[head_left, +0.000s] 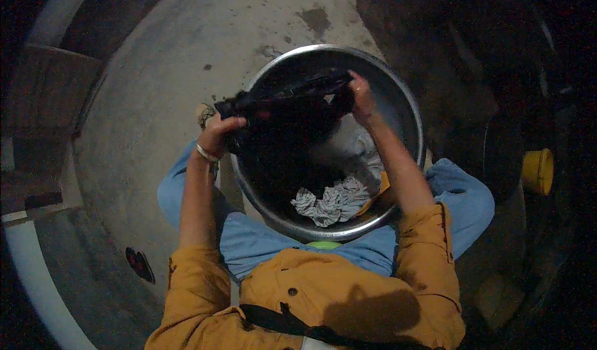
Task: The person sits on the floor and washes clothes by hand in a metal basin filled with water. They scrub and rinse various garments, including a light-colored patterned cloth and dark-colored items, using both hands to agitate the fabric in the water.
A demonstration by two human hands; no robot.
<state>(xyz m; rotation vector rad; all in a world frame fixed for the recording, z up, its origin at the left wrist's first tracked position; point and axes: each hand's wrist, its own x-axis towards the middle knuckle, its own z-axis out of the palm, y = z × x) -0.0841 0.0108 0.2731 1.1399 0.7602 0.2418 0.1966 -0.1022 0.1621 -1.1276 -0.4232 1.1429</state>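
Note:
Between my two hands a black garment (280,117) is stretched out over a wide metal basin (420,126); its exact kind is too dark to tell. My left hand (219,132) grips one end of it at the basin's left rim, thumb on top. At the upper right, my right hand (360,98) holds the other end, fingers closed on the cloth. The lower part of the dark cloth hangs into the basin. Below it lies a crumpled white patterned cloth (333,202), with an orange-yellow cloth (375,196) beside it near the right rim.
The basin stands on a concrete floor (168,95) between my bent knees. A yellow bucket (538,172) is off to the right. Dark footwear (140,265) lies on the floor at the lower left. Something bright green (324,245) shows just under the basin's near rim.

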